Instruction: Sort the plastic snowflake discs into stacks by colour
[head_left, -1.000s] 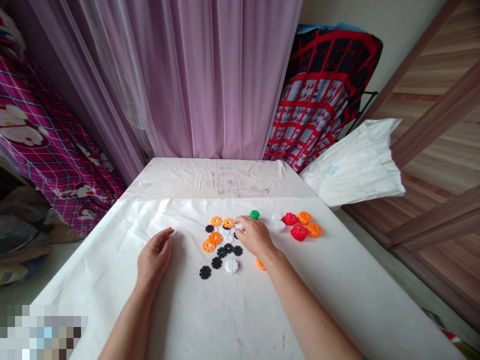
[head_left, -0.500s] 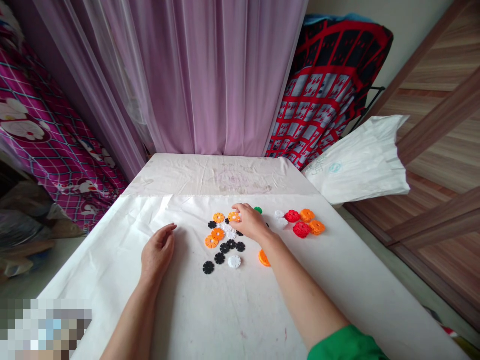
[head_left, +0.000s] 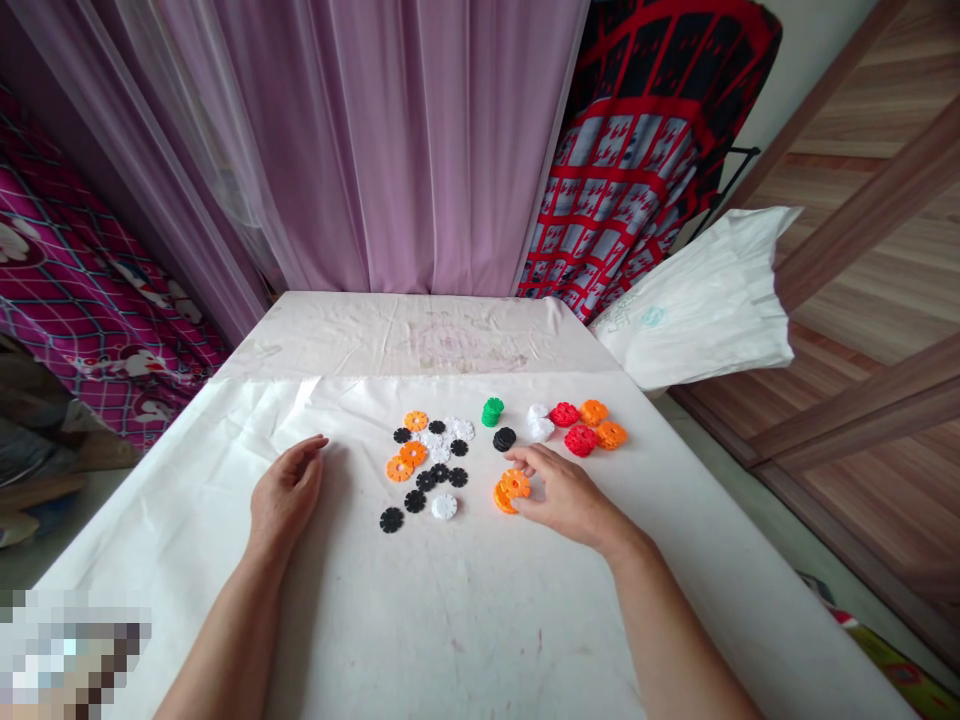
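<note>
Between the thumb and fingers of my right hand (head_left: 562, 492) is an orange snowflake disc (head_left: 515, 483), above a small orange stack (head_left: 504, 498) and overlapping it in view. My left hand (head_left: 286, 490) rests on its side on the table, fingers loosely extended, holding nothing. Between the hands lie loose snowflake discs: black ones (head_left: 391, 520), white ones (head_left: 445, 507) and orange ones (head_left: 400, 468), some overlapping. Just beyond my right hand sit a black stack (head_left: 505, 439) and a green stack (head_left: 493, 411).
White stacks (head_left: 540, 422), red stacks (head_left: 580, 440) and orange stacks (head_left: 611, 435) stand at the right. A white cloth covers the table (head_left: 450, 620). A white bag (head_left: 705, 300) hangs at its right far edge; a purple curtain (head_left: 420, 150) is behind.
My right hand has moved from the loose discs toward me and right, bringing an orange disc to the orange stack. My left hand stays on the table; the view has shifted slightly.
</note>
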